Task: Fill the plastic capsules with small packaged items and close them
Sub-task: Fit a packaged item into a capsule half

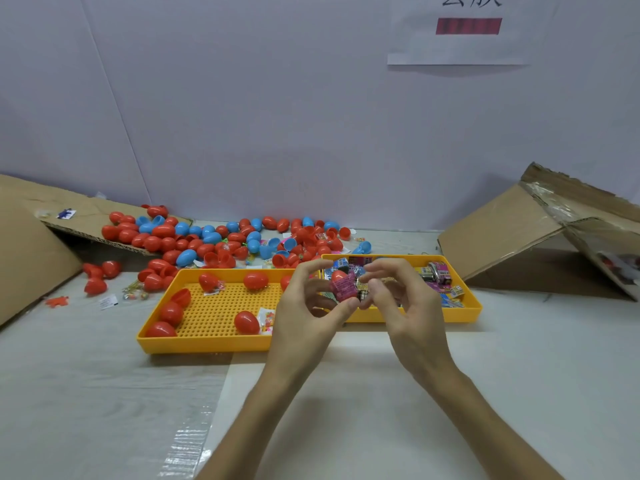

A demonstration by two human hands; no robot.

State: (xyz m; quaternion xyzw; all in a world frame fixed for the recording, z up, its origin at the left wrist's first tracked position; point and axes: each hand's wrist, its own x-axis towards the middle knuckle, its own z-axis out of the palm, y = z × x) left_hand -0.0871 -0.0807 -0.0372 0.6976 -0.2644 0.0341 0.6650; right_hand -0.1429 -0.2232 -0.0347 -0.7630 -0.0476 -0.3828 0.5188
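both hands are up over the counter (104, 393), meeting in front of the two yellow trays. the left hand (306, 306) has thumb and fingers curled in, pinching a pink packet (343, 289) from the left. the right hand (412, 306) closes on the same packet from the right, fingertips clamped at its edge. a bit of red shows just behind the packet; i cannot tell whether it is a capsule half being held or one lying in the tray.

the hands block the seam where the trays meet. the left tray (207, 344) has a perforated floor with several closed red capsules (246, 322) scattered on it and a small clear bag (267, 320) just beside one. the right tray (472, 308) holds a heap of printed packets (438, 273), partly hidden by the fingers.

behind the trays, against the wall, a big loose pile of red and blue capsules (207, 237) spreads across the counter, some open, some shut. a flattened cardboard box (31, 265) leans at far left, and another cardboard box (502, 237) lies tipped at the right. a paper sign (467, 29) hangs on the wall above.
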